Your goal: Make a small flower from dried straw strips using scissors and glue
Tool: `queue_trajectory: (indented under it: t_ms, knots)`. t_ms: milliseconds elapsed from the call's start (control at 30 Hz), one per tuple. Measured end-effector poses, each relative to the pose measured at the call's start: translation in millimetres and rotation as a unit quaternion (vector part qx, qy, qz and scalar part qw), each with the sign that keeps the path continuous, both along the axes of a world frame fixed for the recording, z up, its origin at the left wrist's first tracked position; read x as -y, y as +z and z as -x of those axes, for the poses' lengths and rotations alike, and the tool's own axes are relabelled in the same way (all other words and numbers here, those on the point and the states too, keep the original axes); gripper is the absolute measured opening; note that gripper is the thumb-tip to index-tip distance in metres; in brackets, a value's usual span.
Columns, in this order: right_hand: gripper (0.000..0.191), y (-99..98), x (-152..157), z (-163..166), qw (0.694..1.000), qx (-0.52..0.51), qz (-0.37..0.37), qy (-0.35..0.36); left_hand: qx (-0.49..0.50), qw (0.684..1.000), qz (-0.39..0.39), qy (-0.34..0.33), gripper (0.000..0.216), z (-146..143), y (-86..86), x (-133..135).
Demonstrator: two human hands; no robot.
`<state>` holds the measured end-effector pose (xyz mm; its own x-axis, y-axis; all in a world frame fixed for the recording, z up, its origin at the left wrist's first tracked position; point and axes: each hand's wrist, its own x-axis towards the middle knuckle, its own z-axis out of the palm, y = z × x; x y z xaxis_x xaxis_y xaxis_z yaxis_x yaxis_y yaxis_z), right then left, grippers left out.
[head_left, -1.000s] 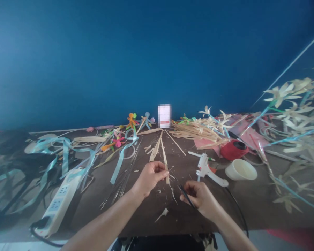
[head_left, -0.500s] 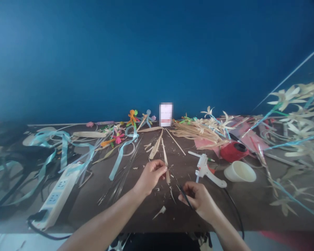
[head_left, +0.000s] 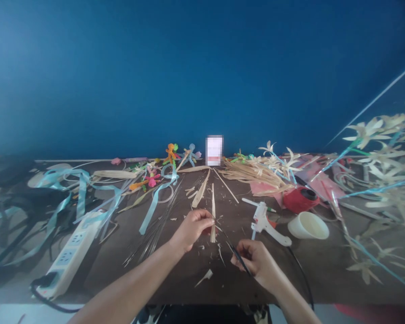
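Observation:
In the head view, my left hand (head_left: pixel 197 227) is closed in a pinch on a narrow, pale dried-husk strip (head_left: pixel 213 198). The strip points away from me, and its lower end shows beneath the fingertips. My right hand (head_left: pixel 251 258) is closed around a slim black pointed tool (head_left: pixel 238 256), whose exact kind I cannot make out. Its thin tip reaches up and left, close to the strip by my left fingers; whether they touch is unclear. Small pale scraps (head_left: pixel 205 275) lie on the brown table between and below the hands.
Right of my hands lie a white glue gun (head_left: pixel 270 227), a paper cup (head_left: pixel 308 226) and a red roll (head_left: pixel 299 199). Husk flowers (head_left: pixel 367 130) crowd the right side. A power strip (head_left: pixel 70 252), thin wires (head_left: pixel 155 229) and blue ribbon (head_left: pixel 153 209) are at left.
The strip in my left hand has turned straighter, its lower end swinging slightly left. The right hand with the black tool stays near it, a little lower in view.

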<state>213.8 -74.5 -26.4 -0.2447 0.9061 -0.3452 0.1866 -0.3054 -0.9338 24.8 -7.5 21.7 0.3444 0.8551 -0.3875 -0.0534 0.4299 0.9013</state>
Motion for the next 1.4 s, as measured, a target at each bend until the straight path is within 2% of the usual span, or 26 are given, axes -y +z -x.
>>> queue_trajectory:
  t_ms: [300, 600, 1033, 1200, 1333, 1400]
  knots:
    - [0.029, 9.2, -5, -6, 1.000, 0.005, 0.006, 0.024, -0.006, 0.996, 0.072, -0.049, 0.012, 7, 7.6, -7]
    - [0.029, 3.6, -8, -7, 0.999, 0.020, 0.001, 0.037, 0.020, 0.989, 0.111, -0.098, 0.013, 17, -4.4, -20]
    - [0.033, 1.1, -14, -8, 0.998, 0.043, -0.018, 0.041, 0.017, 0.994, 0.086, -0.063, 0.010, 16, -9.6, -21]
    - [0.032, -0.7, -15, 1, 0.996, 0.070, -0.049, -0.006, 0.026, 0.995, 0.095, 0.001, 0.014, 10, -13.0, -14]
    - [0.032, -6.0, -14, 14, 0.994, 0.059, -0.051, -0.070, 0.106, 0.980, 0.139, 0.094, 0.021, -4, -20.7, 4]
    - [0.031, -10.0, -12, 21, 0.993, 0.043, -0.045, -0.098, 0.154, 0.966, 0.137, 0.159, 0.025, -14, -25.3, 14]
